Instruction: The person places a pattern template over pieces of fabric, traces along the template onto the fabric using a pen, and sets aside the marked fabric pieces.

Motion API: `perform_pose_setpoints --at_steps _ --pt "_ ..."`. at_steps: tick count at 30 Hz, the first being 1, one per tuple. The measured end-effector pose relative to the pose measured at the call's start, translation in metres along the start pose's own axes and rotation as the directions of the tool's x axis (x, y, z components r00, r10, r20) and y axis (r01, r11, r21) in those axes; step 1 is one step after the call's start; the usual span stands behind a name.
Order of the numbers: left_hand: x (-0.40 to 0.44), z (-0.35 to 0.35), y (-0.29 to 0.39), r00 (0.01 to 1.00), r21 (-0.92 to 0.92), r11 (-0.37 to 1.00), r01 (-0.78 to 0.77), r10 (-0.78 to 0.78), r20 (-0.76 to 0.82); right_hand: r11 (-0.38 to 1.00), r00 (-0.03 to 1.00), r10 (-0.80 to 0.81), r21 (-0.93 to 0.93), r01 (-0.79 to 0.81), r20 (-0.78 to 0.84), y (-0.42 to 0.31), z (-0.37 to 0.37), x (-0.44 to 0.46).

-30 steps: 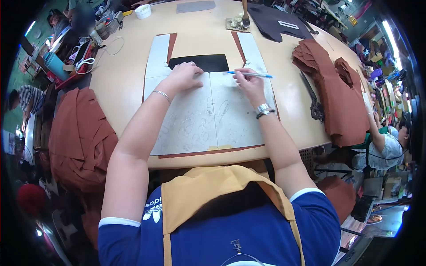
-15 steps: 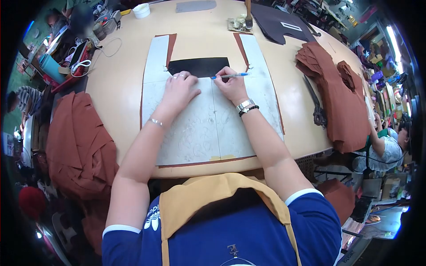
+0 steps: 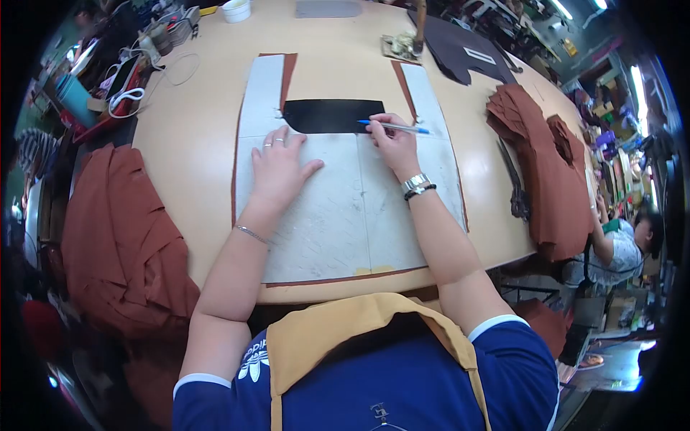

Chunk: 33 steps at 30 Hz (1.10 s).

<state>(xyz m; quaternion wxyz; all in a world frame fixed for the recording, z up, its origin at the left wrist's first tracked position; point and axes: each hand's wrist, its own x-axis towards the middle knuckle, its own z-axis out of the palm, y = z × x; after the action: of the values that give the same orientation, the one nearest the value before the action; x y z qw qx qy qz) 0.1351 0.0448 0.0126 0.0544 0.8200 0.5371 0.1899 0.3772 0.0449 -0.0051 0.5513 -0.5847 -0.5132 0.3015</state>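
Observation:
A white pattern piece [image 3: 316,208] with two upright arms lies over reddish-brown fabric [image 3: 288,72], whose edges show around it. Between the arms is a black piece [image 3: 336,116], its lower edge along the pattern's inner edge. My left hand [image 3: 281,167] rests flat on the left part of the pattern, fingers spread, just below the black piece. In my right hand [image 3: 395,146] is a blue-and-white pen [image 3: 407,128], its blue end over the black piece near the lower right. The hand is closed around the pen.
Brown fabric heaps lie left [image 3: 118,237] and right [image 3: 553,187], with dark scissors [image 3: 517,188] beside the right one. Dark fabric [image 3: 460,44], a brush [image 3: 420,29] and a white tub [image 3: 236,10] are at the back. A co-worker [image 3: 611,248] sits at right.
My left hand has opened out and moved down and left off the black piece's edge. My right hand slid left along that edge, then came back right with the pen lifted.

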Motion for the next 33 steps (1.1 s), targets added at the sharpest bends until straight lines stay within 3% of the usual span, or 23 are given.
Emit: perform_pose_setpoints --at_steps 4,7,12,15,19,28,31,33 --pt "-0.001 0.0 0.001 0.995 0.04 0.997 0.06 -0.063 0.074 0.985 0.999 0.029 0.167 -0.034 0.03 -0.007 0.022 0.007" --pt "-0.001 0.0 0.0 0.993 0.053 0.996 0.068 -0.072 0.09 0.989 0.984 -0.15 0.017 0.149 0.095 -0.011 0.062 0.016" --pt "0.001 0.0 0.001 0.993 0.07 0.995 0.075 -0.081 0.084 0.984 0.969 -0.177 0.031 0.174 0.171 -0.019 0.118 0.034" --pt "0.002 -0.001 0.001 0.993 0.066 0.995 0.079 -0.085 0.087 0.99 0.968 -0.095 -0.078 0.116 0.233 -0.032 0.123 0.035" --pt "0.001 0.0 0.001 0.991 0.06 0.995 0.078 -0.084 0.105 0.972 0.96 -0.118 -0.169 0.164 0.255 -0.029 0.123 0.035" --pt "0.003 -0.002 0.002 0.986 0.058 0.995 0.084 -0.091 0.143 0.979 0.964 -0.134 -0.12 0.165 0.23 -0.021 0.127 0.037" --pt "0.001 0.001 0.0 0.986 0.054 0.994 0.095 -0.101 0.13 0.952 0.937 -0.273 -0.082 0.296 0.217 -0.015 0.128 0.039" --pt "0.002 0.003 0.003 0.987 0.042 0.994 0.099 -0.103 0.125 0.966 0.945 -0.24 -0.038 0.254 0.222 -0.014 0.13 0.04"
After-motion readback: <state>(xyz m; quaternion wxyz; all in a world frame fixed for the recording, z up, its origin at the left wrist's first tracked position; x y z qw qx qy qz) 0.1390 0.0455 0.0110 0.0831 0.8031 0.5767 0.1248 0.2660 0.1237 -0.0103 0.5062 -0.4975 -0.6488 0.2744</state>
